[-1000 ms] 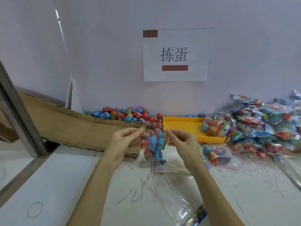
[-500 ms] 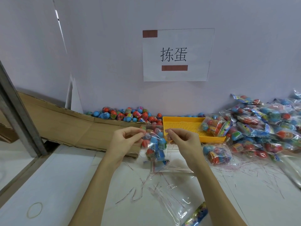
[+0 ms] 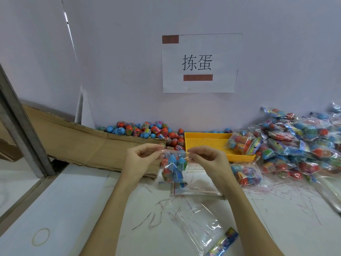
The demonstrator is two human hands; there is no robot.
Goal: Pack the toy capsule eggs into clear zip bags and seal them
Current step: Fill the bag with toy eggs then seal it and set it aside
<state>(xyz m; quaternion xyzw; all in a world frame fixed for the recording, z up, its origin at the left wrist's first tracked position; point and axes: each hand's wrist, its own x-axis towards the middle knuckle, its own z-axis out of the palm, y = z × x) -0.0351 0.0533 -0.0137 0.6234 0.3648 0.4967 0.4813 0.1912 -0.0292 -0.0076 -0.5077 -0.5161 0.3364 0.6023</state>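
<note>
Now, head view: left hand and right hand each pinch top corner of filled zip bag, held just above white tabletop, blue and red capsule eggs inside. Sealing step, by look of it. Next: run fingertips along zip strip, press fully shut, then drop onto packed bag pile at right. Loose eggs wait by wall.

My white table: loose eggs top center, yellow tray beside, packed bags right, cardboard left, empty bags bottom center.
</note>
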